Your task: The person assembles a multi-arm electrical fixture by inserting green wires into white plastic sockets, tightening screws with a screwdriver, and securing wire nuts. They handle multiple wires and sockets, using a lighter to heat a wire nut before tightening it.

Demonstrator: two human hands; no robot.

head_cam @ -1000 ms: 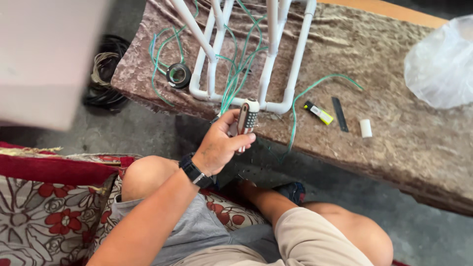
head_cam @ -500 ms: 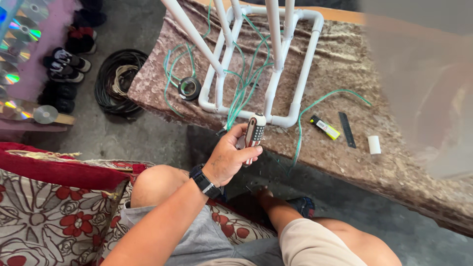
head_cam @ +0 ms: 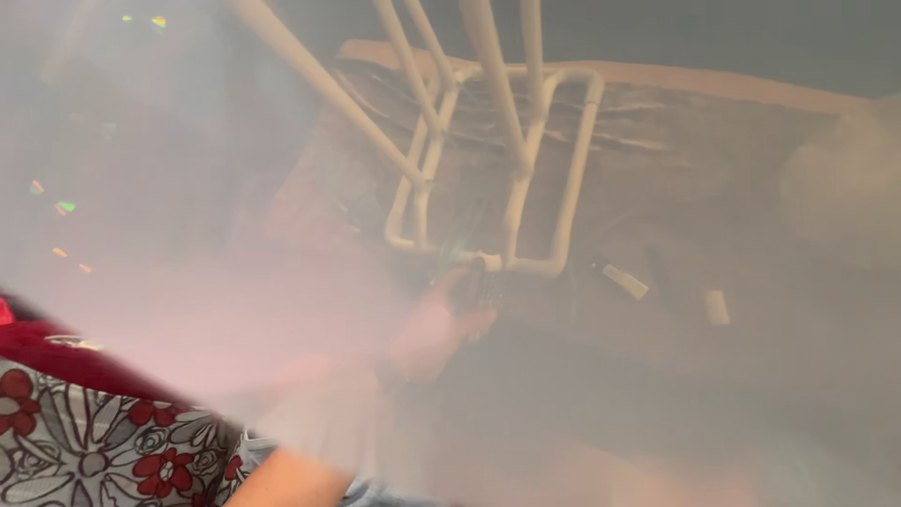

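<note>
A pale, blurry haze covers most of the view. Through it I make out my left hand (head_cam: 434, 330), raised at the table's near edge and closed around a small dark device (head_cam: 477, 285). The device sits just under the lower bend of a white pipe frame (head_cam: 526, 183) that stands on the table. A dark band shows faintly on my left wrist. My right hand does not appear.
The table (head_cam: 751, 207) carries a brown patterned cloth. A small yellow tube (head_cam: 624, 280) and a short white piece (head_cam: 716, 307) lie on it to the right of the frame. A red and white floral cushion (head_cam: 84, 441) is at lower left.
A pale translucent blur has spread over the whole view, hiding the floor, my legs and the green cord. My left hand still holds the device by the frame.
</note>
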